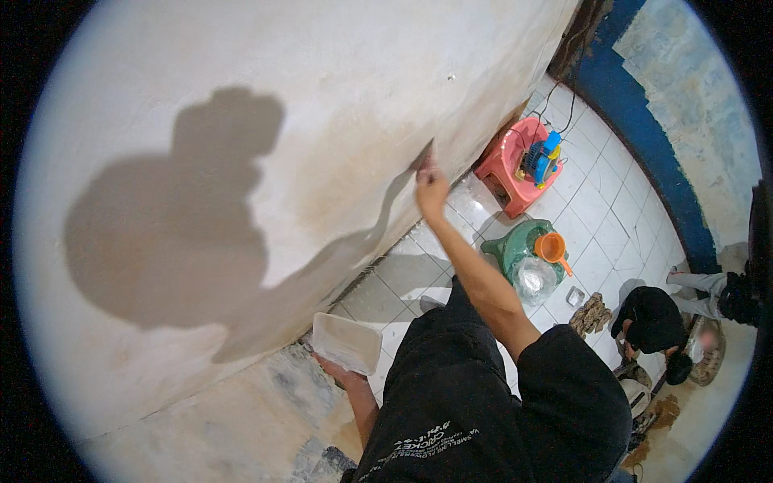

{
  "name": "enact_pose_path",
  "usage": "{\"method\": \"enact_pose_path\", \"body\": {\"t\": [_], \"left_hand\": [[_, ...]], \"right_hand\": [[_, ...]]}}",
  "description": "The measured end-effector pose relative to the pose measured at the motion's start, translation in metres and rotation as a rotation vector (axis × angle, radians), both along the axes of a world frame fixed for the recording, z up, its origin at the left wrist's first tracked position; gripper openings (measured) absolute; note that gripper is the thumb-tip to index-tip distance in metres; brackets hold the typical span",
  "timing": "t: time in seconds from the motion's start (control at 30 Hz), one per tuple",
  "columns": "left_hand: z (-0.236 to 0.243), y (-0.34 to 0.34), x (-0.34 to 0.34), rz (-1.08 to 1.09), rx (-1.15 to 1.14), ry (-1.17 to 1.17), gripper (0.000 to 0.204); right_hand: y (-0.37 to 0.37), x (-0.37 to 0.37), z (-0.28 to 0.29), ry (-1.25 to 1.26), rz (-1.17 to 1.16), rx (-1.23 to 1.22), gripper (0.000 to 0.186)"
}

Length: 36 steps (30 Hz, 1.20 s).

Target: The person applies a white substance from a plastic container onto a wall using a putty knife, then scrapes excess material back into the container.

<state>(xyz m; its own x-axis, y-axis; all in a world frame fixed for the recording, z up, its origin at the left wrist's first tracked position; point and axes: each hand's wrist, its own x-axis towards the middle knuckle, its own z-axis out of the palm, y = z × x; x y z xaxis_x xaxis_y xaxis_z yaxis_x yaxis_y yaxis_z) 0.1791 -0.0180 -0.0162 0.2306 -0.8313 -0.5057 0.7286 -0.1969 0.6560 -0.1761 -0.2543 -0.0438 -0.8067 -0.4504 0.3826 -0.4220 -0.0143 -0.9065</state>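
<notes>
Closest to us, our left hand point(342, 374) cradled a shallow white plastic tray point(348, 342) from beneath, fingers curled up around its lower edge, holding it level beside our dark trouser leg and just off the foot of the wall. Further out, our right arm stretched up to the pale plastered wall point(241, 121), where our right hand point(431, 187) was closed around a small flat tool point(424, 154); its blade was pressed against the plaster at the edge of a damp brownish patch. How tightly the fingers gripped we could not tell. Our shadow lay large across the wall to the left. Beyond the hand, on the white tiled floor point(600, 213), stood a pink plastic stool point(507, 173) carrying a blue and yellow device, then a green watering can point(515, 245) with an orange funnel point(552, 248). Farthest off, another person point(656, 322) crouched by the blue-painted wall base.
</notes>
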Motion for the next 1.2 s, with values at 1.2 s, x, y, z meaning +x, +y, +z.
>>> {"method": "enact_pose_path", "body": {"t": [1.2], "left_hand": [[-0.013, 0.044, 0.0, 0.179, 0.065, 0.014, 0.07]], "right_hand": [[-0.046, -0.04, 0.083, -1.025, 0.384, -0.048, 0.018]]}}
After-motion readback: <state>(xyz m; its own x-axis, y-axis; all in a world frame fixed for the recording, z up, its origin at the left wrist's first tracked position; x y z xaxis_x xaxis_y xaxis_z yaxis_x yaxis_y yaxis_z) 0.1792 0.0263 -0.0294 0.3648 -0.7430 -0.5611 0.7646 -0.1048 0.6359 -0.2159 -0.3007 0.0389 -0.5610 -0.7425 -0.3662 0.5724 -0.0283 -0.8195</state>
